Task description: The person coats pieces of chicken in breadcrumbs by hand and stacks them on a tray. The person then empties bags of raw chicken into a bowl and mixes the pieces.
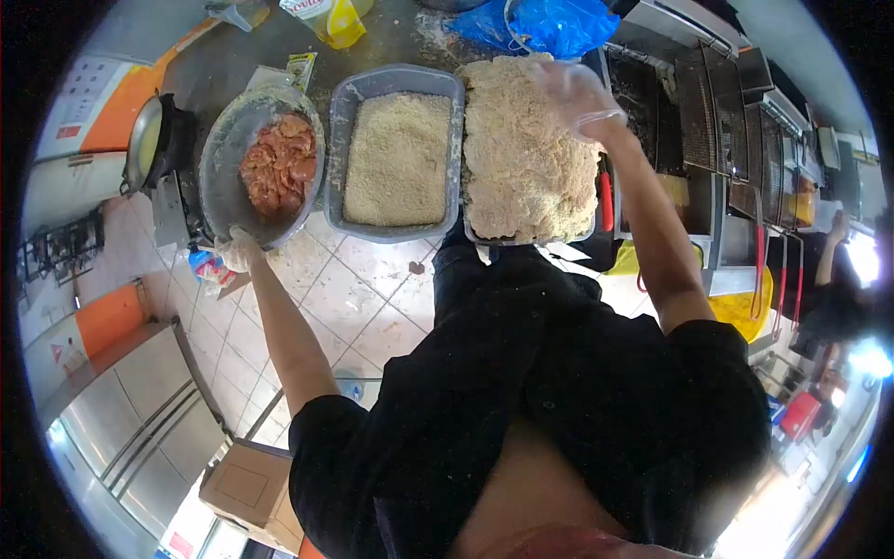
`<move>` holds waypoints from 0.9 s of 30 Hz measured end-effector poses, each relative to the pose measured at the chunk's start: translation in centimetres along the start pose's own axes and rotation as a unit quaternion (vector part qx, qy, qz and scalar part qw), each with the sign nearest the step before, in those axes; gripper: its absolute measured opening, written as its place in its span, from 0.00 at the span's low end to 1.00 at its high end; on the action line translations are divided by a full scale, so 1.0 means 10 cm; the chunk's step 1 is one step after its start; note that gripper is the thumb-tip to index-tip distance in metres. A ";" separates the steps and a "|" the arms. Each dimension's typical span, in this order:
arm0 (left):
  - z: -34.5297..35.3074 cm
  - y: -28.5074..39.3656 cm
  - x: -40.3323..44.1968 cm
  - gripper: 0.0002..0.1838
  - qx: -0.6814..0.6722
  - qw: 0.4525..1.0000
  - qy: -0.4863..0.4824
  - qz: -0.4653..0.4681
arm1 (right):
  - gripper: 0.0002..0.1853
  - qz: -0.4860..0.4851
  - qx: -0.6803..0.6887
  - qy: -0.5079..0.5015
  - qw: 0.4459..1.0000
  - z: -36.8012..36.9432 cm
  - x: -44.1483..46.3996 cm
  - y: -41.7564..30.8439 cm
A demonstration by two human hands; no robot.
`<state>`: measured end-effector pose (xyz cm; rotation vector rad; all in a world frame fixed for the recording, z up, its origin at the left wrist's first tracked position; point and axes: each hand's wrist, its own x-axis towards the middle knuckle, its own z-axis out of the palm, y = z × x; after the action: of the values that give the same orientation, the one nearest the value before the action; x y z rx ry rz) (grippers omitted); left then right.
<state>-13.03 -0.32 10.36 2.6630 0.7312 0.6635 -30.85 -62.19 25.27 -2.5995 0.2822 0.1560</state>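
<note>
A round metal bowl (221, 168) on the left holds pieces of raw, reddish meat (279, 166). My left hand (241, 252), in a clear glove, is closed on the bowl's near rim. Beside the bowl is a grey tub (340, 154) of pale crumbs (396, 158). To its right, a tray is heaped with crumb-coated pieces (529, 154). Over the far right corner of that heap is my right hand (582, 98), also gloved and blurred; its fingers are smeared, so whether they hold anything cannot be made out.
A blue plastic bag (549, 26) lies behind the heaped tray. Fryer baskets (698, 107) with red handles stand at the right. A yellow-and-white packet (335, 20) is at the back, a black pot (154, 144) at far left. Another person (824, 270) is at the far right.
</note>
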 end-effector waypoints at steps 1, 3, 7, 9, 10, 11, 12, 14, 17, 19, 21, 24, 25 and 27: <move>0.01 -0.03 0.01 0.30 -0.002 1.000 0.000 -0.004 | 0.31 -0.002 -0.003 0.000 1.000 -0.10 -0.03 0.02; 0.04 -0.05 0.02 0.31 -0.019 1.000 -0.012 -0.006 | 0.30 0.022 -0.074 0.036 0.996 -0.25 -0.12 0.07; 0.04 -0.08 0.01 0.33 -0.049 0.998 -0.028 -0.005 | 0.30 -0.036 -0.162 -0.020 0.986 -0.13 -0.16 0.28; -0.04 0.03 -0.03 0.34 -0.023 0.999 -0.016 -0.026 | 0.30 0.052 -0.049 -0.018 0.997 -0.07 -0.14 0.28; -0.05 0.03 -0.03 0.34 -0.025 0.999 -0.017 -0.022 | 0.29 0.138 0.066 -0.015 0.988 -0.05 -0.14 0.23; -0.05 0.02 -0.04 0.34 -0.040 0.999 -0.017 -0.013 | 0.29 0.142 0.067 -0.012 0.988 -0.07 -0.15 0.21; -0.05 0.02 -0.04 0.34 -0.055 0.998 -0.017 -0.003 | 0.28 0.148 0.070 -0.027 0.986 -0.17 -0.17 0.10; 0.02 -0.06 0.01 0.33 -0.066 0.997 -0.032 -0.011 | 0.27 0.156 0.074 -0.038 0.984 -0.21 -0.16 0.06; 0.27 -0.31 0.12 0.33 -0.075 0.996 -0.038 -0.019 | 0.25 0.097 -0.059 -0.010 0.993 -0.17 -0.12 0.09; 0.24 -0.28 0.14 0.33 -0.056 0.997 -0.042 -0.031 | 0.24 0.104 -0.076 0.037 0.991 -0.23 -0.16 -0.07; 0.25 -0.28 0.13 0.33 -0.039 0.998 -0.040 -0.039 | 0.25 0.089 -0.060 0.043 0.993 -0.18 -0.13 0.05; 0.27 -0.30 0.13 0.32 -0.077 0.996 -0.034 -0.023 | 0.28 0.073 -0.043 0.045 0.995 -0.07 -0.13 0.17; 0.22 -0.26 0.10 0.32 -0.075 0.996 -0.040 -0.031 | 0.30 0.072 -0.043 0.041 0.996 -0.05 -0.13 0.17; 0.23 -0.25 0.12 0.32 -0.073 0.995 -0.045 -0.041 | 0.32 0.089 -0.045 0.045 0.994 0.00 -0.10 0.23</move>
<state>-12.01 1.99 7.86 2.4978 0.7322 0.5506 -32.31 -63.94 24.35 -2.6723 0.5519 0.1168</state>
